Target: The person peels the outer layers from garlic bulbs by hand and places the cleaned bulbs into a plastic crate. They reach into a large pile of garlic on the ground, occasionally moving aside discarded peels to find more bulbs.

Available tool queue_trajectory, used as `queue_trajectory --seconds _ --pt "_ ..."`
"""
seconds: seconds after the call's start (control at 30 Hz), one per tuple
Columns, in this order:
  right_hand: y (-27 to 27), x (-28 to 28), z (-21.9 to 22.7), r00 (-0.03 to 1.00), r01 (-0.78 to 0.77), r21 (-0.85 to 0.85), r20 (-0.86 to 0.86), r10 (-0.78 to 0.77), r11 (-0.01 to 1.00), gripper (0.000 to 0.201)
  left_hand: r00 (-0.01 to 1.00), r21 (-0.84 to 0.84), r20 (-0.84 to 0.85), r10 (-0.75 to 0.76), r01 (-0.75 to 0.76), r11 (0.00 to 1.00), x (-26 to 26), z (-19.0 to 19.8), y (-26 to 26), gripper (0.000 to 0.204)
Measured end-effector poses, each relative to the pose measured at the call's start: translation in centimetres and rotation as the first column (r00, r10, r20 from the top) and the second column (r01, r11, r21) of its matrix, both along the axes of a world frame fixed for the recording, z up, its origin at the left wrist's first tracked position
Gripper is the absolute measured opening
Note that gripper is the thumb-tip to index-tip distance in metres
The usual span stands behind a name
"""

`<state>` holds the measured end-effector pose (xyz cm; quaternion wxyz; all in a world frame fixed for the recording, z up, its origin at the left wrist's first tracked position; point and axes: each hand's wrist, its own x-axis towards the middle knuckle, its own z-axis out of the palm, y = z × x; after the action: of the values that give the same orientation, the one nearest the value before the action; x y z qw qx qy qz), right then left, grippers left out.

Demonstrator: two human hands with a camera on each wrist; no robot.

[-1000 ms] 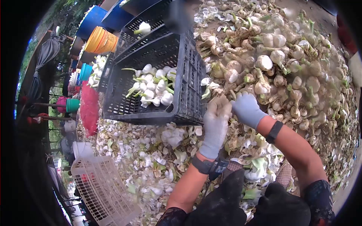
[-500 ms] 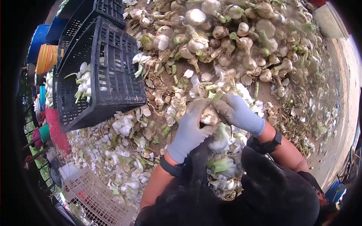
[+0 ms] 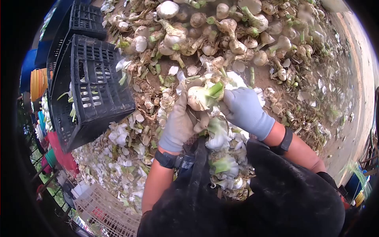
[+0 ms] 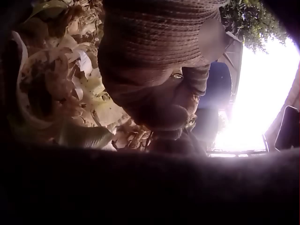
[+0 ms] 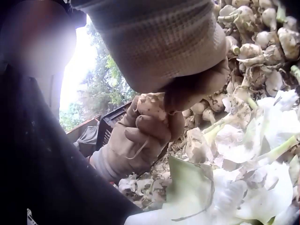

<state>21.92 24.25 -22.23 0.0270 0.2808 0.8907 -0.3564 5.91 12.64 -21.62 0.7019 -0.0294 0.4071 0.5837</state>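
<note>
A garlic bulb (image 3: pixel 198 98) with a short green stem (image 3: pixel 215 90) is held in my gloved left hand (image 3: pixel 178 123), its fingers curled round the bulb's left and lower sides. My gloved right hand (image 3: pixel 246 110) is at the stem side with its fingers curled in; what they pinch is hidden in the head view. In the right wrist view the left hand (image 5: pixel 136 145) grips the bulb (image 5: pixel 152 107), and the right hand (image 5: pixel 164 47) reaches down beside it. The left wrist view shows mostly the glove (image 4: pixel 150 61), dark and close.
A pile of unpeeled garlic (image 3: pixel 237 27) lies beyond the hands. Black crates (image 3: pixel 103 85) stand at the left, one with garlic inside. Peeled skins (image 3: pixel 118 158) cover the ground, and a pale crate (image 3: pixel 106 209) lies at the lower left.
Both hands came back from the pile's edge toward the body with a bulb between them. Since half a second ago, the bulb has turned, showing its green stem. The view has shifted right.
</note>
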Motion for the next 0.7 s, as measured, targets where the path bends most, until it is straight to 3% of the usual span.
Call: queue_trajectory --seconds 0.07,0.1,0.13,0.17,0.2,0.27,0.3,0.33,0.4,0.43,0.47,0.53,0.6,0.63,0.67,0.7 --pt "-0.6 0.6 -2.1 0.907 0.129 -0.240 -0.363 -0.213 0.962 0.020 1.000 0.057 -0.002 0.012 -0.012 0.998 0.4 0.3 0.5 0.066" --pt "-0.8 0.5 -1.9 0.907 0.136 -0.240 -0.360 -0.218 0.961 0.020 1.000 0.057 0.001 0.007 -0.007 0.998 0.6 0.4 0.5 0.066" --pt "-1.2 0.2 -1.4 0.838 0.171 -0.629 -0.312 -0.447 0.758 0.022 0.974 0.038 -0.197 -0.112 0.122 0.992 0.7 0.5 0.3 0.069" --pt "-1.3 0.1 -1.1 0.759 0.140 -0.899 -0.172 -0.628 0.415 0.023 0.895 -0.001 -0.386 -0.224 0.242 0.970 0.9 0.6 0.1 0.072" --pt "-1.0 0.3 -1.1 0.756 0.143 -0.898 -0.173 -0.632 0.417 0.023 0.894 0.002 -0.386 -0.228 0.248 0.969 1.0 0.6 0.0 0.072" --pt "-0.2 0.7 -1.3 0.902 0.217 -0.751 -0.090 -0.422 0.624 0.022 0.698 -0.219 -0.600 -0.391 0.327 0.919 1.1 0.7 -0.2 0.075" --pt "-0.2 0.8 -1.0 0.901 0.218 -0.752 -0.090 -0.424 0.623 0.022 0.725 -0.187 -0.556 -0.406 0.367 0.911 0.7 0.8 -0.3 0.072" --pt "-0.1 0.9 -0.4 0.919 0.216 -0.823 -0.009 -0.393 0.525 0.021 0.724 -0.187 -0.557 -0.406 0.367 0.911 0.5 0.2 -0.4 0.072" --pt "-0.9 1.3 0.6 0.944 0.235 -0.925 0.144 -0.297 0.299 0.018 0.652 0.024 -0.753 -0.092 0.166 0.986 0.4 -1.3 -0.7 0.071" --pt "-2.3 1.5 -0.2 0.941 0.166 -0.887 0.012 -0.338 0.431 0.018 0.516 -0.081 -0.845 -0.139 0.133 0.988 0.5 -0.6 -0.7 0.066" --pt "-2.2 1.4 -0.6 0.942 0.167 -0.887 0.014 -0.336 0.430 0.018 0.518 -0.083 -0.844 -0.139 0.131 0.988 0.4 -0.8 -0.7 0.066" --pt "-1.5 1.3 -1.1 0.972 0.096 -0.665 -0.098 -0.213 0.741 0.018 -0.050 -0.037 -0.999 -0.018 0.425 0.904 0.1 -1.1 -0.4 0.057" --pt "-1.6 1.5 -0.9 0.968 0.080 -0.699 -0.116 -0.224 0.711 0.019 -0.040 -0.105 -0.994 -0.097 0.425 0.899 0.5 -0.6 -0.6 0.048" --pt "-1.6 1.6 -0.5 0.980 0.026 -0.522 -0.153 -0.124 0.853 0.019 0.306 -0.132 -0.922 -0.239 0.332 0.934 0.6 -0.6 -0.8 0.044" --pt "-1.3 1.6 -0.2 0.986 -0.040 -0.312 -0.167 -0.013 0.949 0.021 0.621 -0.190 -0.723 -0.304 0.245 0.951 0.7 -0.7 -0.9 0.040" --pt "-0.3 1.5 -0.1 1.000 -0.001 -0.146 -0.013 -0.001 0.989 0.021 0.611 -0.233 -0.712 -0.348 0.262 0.937 0.4 0.9 0.0 0.033"
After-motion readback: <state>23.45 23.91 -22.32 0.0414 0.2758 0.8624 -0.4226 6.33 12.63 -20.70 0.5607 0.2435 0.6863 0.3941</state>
